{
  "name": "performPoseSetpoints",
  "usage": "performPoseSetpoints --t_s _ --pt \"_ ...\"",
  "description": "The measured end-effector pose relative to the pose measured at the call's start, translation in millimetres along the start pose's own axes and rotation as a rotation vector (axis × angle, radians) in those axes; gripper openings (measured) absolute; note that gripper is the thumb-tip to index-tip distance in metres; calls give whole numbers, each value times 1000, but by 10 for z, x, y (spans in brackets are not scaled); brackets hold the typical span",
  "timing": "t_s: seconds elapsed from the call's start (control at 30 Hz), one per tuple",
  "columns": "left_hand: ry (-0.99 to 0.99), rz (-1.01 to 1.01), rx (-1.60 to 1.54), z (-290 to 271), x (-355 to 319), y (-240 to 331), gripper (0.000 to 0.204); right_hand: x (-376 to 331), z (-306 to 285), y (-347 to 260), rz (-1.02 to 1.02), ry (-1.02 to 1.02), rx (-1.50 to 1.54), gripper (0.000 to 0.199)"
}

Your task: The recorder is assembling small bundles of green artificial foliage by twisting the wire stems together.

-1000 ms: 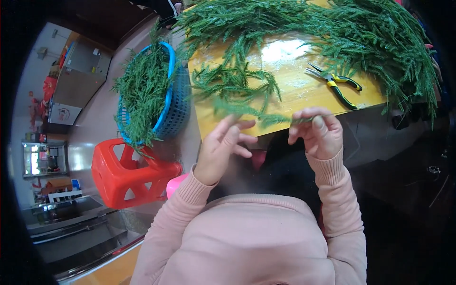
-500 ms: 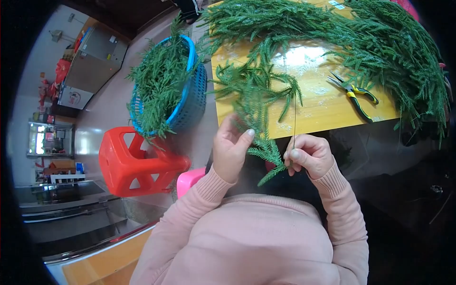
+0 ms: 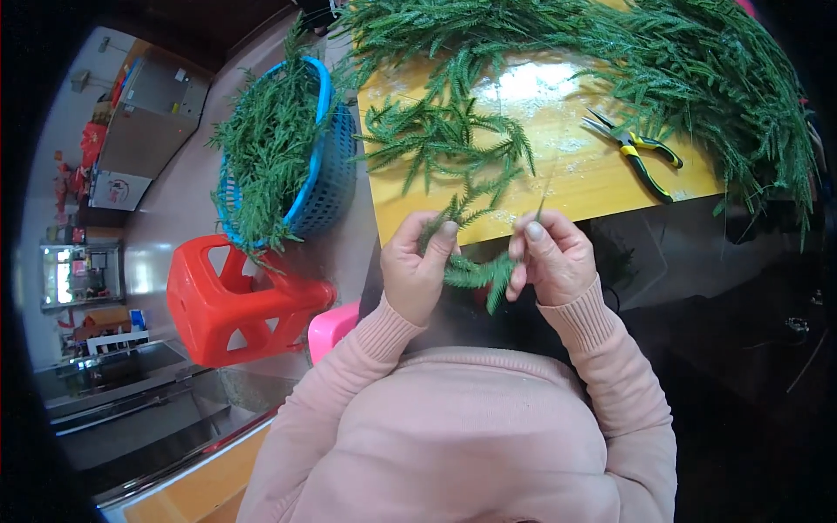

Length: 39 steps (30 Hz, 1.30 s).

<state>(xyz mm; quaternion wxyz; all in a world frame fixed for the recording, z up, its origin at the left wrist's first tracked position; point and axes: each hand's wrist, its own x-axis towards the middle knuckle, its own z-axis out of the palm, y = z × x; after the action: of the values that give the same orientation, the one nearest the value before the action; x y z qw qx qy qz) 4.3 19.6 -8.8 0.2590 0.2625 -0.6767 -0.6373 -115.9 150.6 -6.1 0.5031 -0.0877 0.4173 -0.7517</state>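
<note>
An artificial pine sprig (image 3: 475, 272) hangs between my hands in front of the table edge, its needles green and its lower tip bent downward. My left hand (image 3: 416, 266) is closed round one end of it, thumb on top. With thumb and forefinger together, my right hand (image 3: 558, 260) pinches a thin wire (image 3: 541, 205) that runs up over the table; the sprig's other end lies beside those fingers. Just beyond my hands, several loose pine sprigs (image 3: 436, 135) lie on the yellow wooden table (image 3: 514, 209).
Pliers (image 3: 641, 157) with black and yellow handles lie partly open on the table. Thick pine garland (image 3: 697, 87) covers its far and right sides. Leftward stand a blue basket (image 3: 331, 166) full of pine sprigs, a red plastic stool (image 3: 200, 305) and a pink seat (image 3: 330, 329).
My left hand has closed round the sprig and drawn its upper part down toward me. My right hand has risen slightly, still pinching the wire. The whole view has shifted a little.
</note>
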Motion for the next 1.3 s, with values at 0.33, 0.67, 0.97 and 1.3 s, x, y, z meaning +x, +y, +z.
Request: performPoseSetpoints --t_s 0.33,0.67,0.97,1.3 --pt "49 100 -65 91 -59 51 13 -17 60 19 -52 99 -56 31" --pt "-38 274 209 79 -75 63 13 -37 73 -27 6 133 -392 22" --pt "-123 6 209 70 -62 96 18 55 -29 159 -836 38 -1142 15" --pt "-325 -361 -93 53 -40 119 26 -140 79 11 -720 -118 -1712 19"
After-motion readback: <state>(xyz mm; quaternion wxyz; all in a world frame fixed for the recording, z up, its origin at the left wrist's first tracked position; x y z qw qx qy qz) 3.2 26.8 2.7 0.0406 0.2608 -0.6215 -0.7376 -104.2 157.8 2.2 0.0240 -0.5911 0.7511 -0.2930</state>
